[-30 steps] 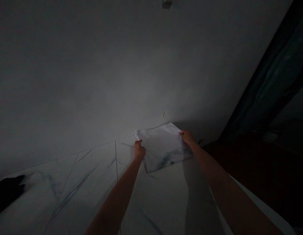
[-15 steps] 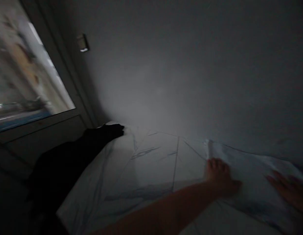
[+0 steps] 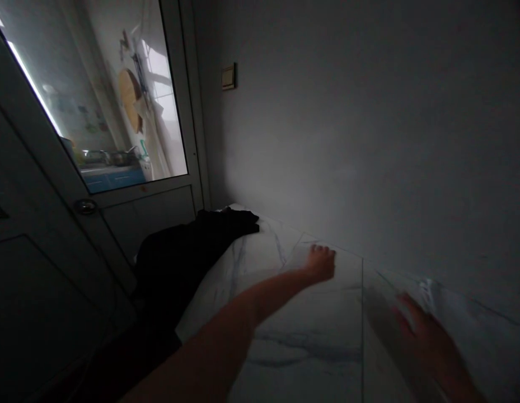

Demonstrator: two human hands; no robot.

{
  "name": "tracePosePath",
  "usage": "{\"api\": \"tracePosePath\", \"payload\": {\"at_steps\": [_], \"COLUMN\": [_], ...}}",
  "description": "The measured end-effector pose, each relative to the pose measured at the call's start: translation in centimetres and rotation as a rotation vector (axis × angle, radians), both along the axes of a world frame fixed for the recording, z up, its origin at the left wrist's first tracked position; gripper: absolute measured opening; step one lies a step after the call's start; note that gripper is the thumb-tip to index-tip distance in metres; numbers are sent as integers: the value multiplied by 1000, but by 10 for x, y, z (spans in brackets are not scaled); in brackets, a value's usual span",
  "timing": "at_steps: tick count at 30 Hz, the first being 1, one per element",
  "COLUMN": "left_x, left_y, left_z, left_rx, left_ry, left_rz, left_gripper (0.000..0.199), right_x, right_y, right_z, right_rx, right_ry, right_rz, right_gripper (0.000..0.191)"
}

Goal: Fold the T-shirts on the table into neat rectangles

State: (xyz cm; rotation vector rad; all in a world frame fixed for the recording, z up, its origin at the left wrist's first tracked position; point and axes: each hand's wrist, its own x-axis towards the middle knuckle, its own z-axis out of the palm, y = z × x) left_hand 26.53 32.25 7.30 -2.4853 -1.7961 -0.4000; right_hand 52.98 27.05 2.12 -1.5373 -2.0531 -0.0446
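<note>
My left hand [image 3: 321, 263] is over the white, grey-veined marble-patterned surface [image 3: 301, 313], close to the wall. Its fingers are curled, and whatever may be inside them is hidden. To the right, my right hand [image 3: 431, 341] is slightly blurred, with fingers apart and nothing seen in them. Just beyond it lies a crumpled pale sheet [image 3: 430, 294], its folded end near the wall; the right forearm covers part of it.
A dark cloth [image 3: 188, 246] drapes over the surface's left end. Behind it stands a door [image 3: 146, 210] with a glass pane and a round knob [image 3: 85, 207]. A light switch [image 3: 228, 76] is on the grey wall [image 3: 347, 123]. Through the glass, a round wooden board [image 3: 129, 98] hangs.
The view has swung left, showing more of the door. My left hand has left the pale sheet and moved left over the bare patterned surface. My right hand has also moved left.
</note>
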Motion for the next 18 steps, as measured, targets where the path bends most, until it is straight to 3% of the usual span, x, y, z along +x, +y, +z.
{"api": "tracePosePath", "payload": {"at_steps": [3,5,7,9,13,15,18], "left_x": [-120,-190,-245,-285,-321,-320,-299], "left_y": [-15,-28,-41,-50,-56,-55,-52], "left_z": [21,28,28,25,14,12,12], "left_rx": [57,83,63,13,-101,-127,-147], "left_ry": [24,29,32,35,20,-8,-65], "left_rz": [270,412,637,762,685,612,514], "left_gripper": [34,37,39,41,24,22,26], "right_x": [-68,-107,-136,-153,-159,-158,-159], "right_y": [-34,-56,-69,-71,-66,-66,-69], "right_z": [-27,-39,-47,-53,-61,-60,-54], "right_rx": [-143,-200,-206,-167,-53,-33,-58], "right_ry": [33,12,-30,-87,-176,-186,-170], "right_rz": [112,219,323,389,407,412,406], "right_gripper": [57,57,57,56,58,58,58]}}
